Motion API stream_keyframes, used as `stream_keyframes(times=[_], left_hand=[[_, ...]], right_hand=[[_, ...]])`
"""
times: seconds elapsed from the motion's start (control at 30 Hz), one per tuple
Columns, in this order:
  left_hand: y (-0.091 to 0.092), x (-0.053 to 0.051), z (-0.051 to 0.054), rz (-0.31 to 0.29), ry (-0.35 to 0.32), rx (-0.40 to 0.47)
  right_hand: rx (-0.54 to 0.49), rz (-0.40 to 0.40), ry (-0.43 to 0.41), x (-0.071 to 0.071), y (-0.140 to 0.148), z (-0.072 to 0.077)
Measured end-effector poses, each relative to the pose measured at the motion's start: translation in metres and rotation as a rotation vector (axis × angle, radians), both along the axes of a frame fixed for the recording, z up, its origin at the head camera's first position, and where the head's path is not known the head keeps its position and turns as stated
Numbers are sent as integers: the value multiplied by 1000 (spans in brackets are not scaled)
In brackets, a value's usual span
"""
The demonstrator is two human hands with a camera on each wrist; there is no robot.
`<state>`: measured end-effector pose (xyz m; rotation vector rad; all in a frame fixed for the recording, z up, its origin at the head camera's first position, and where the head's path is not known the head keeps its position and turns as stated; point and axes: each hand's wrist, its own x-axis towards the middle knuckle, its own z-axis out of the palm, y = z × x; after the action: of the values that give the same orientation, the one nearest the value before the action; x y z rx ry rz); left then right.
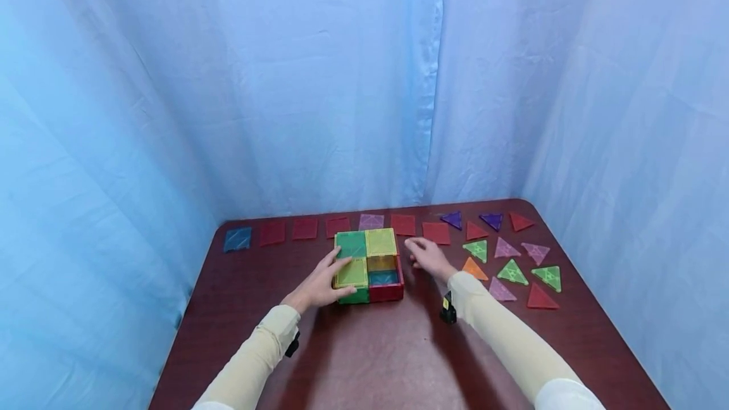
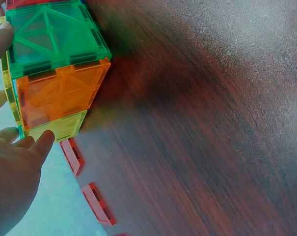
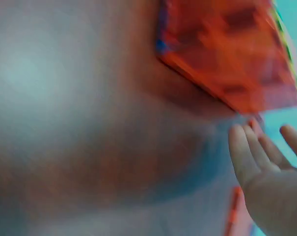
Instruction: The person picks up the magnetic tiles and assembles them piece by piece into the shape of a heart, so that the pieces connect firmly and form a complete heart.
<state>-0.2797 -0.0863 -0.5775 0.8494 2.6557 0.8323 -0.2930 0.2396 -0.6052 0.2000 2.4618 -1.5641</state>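
Note:
A low box of see-through magnetic tiles (image 1: 380, 242) stands on the table, its top covered by green and yellow squares except at the front right. Through that gap a blue tile (image 1: 383, 278) shows at the bottom. My left hand (image 1: 323, 282) lies with spread fingers against the box's left part. The left wrist view shows its thumb touching a green wall tile (image 2: 55, 37) and other fingertips by an orange wall tile (image 2: 65, 93). Just right of the box, my right hand (image 1: 431, 259) hovers with loosely bent fingers and nothing in them, apart from the blurred red wall (image 3: 227, 59).
Square tiles lie in a row along the table's back edge, from a blue square (image 1: 237, 239) past several red ones to a red square (image 1: 436, 233). Several triangular tiles, among them a green triangle (image 1: 512, 272) and an orange triangle (image 1: 474, 269), spread over the right side. Curtains (image 1: 319, 81) surround the table.

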Motion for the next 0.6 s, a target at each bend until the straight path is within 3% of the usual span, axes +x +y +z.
stream_keyframes(times=[0.13, 0.2, 0.4, 0.5, 0.6], left_hand=[[0, 2, 0, 13, -17, -7], [-1, 2, 2, 19, -28, -7], [-2, 2, 1, -2, -27, 0], [-1, 3, 0, -4, -29, 4], [-1, 3, -1, 7, -24, 8]], right_hand=[[377, 25, 112, -18, 20, 7], [491, 50, 111, -24, 29, 3], [759, 188, 45, -18, 47, -21], [857, 248, 111, -10, 51, -27], [904, 237, 222, -8, 53, -26]])
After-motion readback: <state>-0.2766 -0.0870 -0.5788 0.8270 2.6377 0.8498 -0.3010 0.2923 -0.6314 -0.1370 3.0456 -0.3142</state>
